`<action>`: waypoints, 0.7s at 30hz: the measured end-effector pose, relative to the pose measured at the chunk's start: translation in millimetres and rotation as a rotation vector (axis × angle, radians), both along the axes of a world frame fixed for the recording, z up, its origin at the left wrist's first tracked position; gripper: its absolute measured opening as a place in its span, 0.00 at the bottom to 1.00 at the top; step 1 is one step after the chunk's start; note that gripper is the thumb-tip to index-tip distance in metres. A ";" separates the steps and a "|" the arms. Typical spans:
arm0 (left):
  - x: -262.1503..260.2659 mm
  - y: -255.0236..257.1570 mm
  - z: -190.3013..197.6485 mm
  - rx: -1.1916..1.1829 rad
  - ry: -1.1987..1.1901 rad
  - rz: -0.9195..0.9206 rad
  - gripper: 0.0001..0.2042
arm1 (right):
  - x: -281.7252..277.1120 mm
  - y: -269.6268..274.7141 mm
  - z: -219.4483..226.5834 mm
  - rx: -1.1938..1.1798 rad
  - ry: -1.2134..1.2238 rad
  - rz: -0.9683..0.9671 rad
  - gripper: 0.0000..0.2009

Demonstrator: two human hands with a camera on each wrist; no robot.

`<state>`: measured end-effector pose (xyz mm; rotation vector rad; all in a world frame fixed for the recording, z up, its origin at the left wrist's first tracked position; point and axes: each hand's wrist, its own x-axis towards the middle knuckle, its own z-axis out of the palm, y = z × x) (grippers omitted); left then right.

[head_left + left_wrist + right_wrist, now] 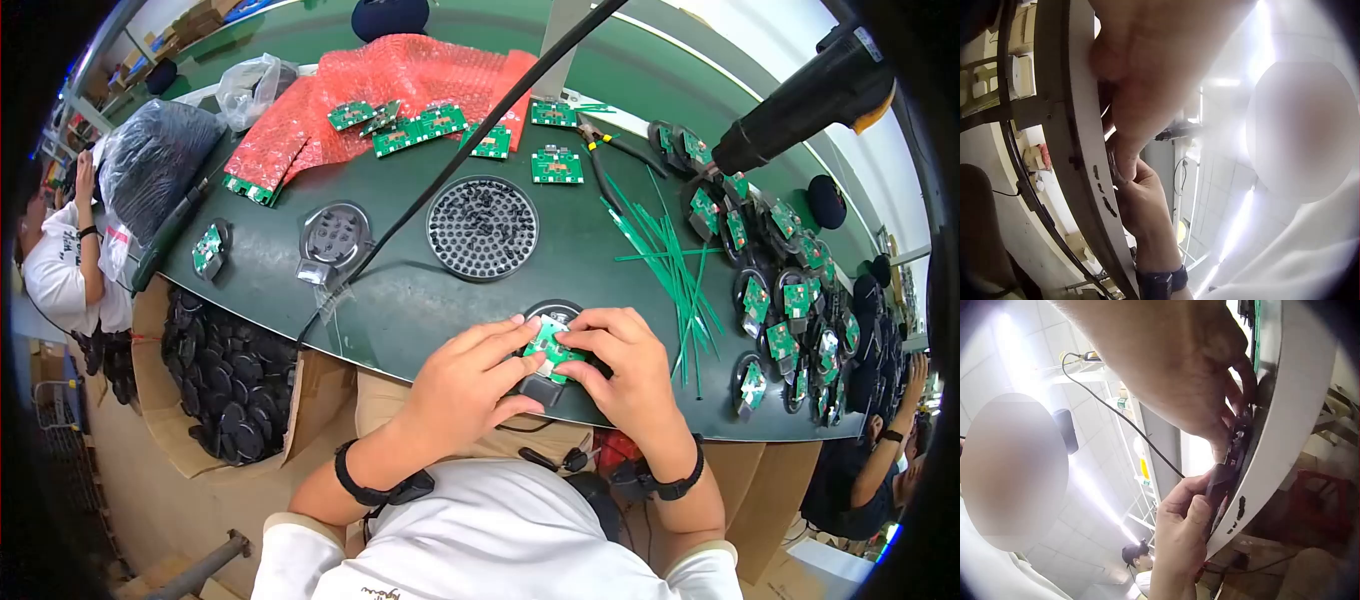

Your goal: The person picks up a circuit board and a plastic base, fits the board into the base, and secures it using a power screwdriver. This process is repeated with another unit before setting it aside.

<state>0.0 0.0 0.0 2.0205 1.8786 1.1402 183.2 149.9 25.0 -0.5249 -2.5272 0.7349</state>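
At the table's front edge, a green circuit board (548, 345) sits over a round black housing (554, 309) with a dark block at its near end. My left hand (468, 378) grips the board's left side, fingertips on its upper edge and thumb low by the block. From the other side my right hand (632, 372) pinches the board between curled fingers and thumb. The right wrist view shows both hands (1179, 531) meeting on the dark housing (1235, 456) from the side. In the left wrist view, the left hand (1154, 69) largely hides the work.
A round dish of small black parts (482, 228) stands mid-table, beside a black housing (335, 240). Green ties (675, 270) and pliers (600, 150) lie right, near many board-fitted housings (797, 300). A black cable (440, 190) crosses above; a screwdriver-like tool (800, 100) hangs upper right.
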 end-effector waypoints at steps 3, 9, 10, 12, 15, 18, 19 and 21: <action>-0.7 0.3 -2.6 0.017 0.016 0.002 0.28 | -1.4 -0.2 0.6 -0.013 -0.010 -0.007 0.18; 0.4 2.6 -4.8 0.041 0.062 0.006 0.27 | -0.8 3.1 0.2 0.020 -0.005 0.012 0.17; 0.6 2.6 -5.3 0.047 0.065 0.008 0.27 | -0.6 3.1 0.2 0.020 -0.011 0.013 0.17; 0.8 2.6 -6.5 0.053 0.069 0.011 0.27 | -0.6 3.3 0.4 0.018 -0.016 0.015 0.17; 1.1 2.4 -6.7 0.068 0.018 0.016 0.27 | 0.3 2.0 0.6 0.011 -0.012 0.013 0.17; 1.8 4.3 -4.4 0.077 -0.010 0.026 0.26 | 6.1 2.8 3.7 0.020 -0.019 0.022 0.19; 1.3 6.1 -3.4 0.092 -0.059 0.034 0.26 | 10.4 2.8 6.6 0.002 -0.003 0.065 0.21; 0.6 10.5 0.5 0.110 -0.107 0.047 0.26 | 13.6 1.1 13.6 -0.013 0.014 0.113 0.22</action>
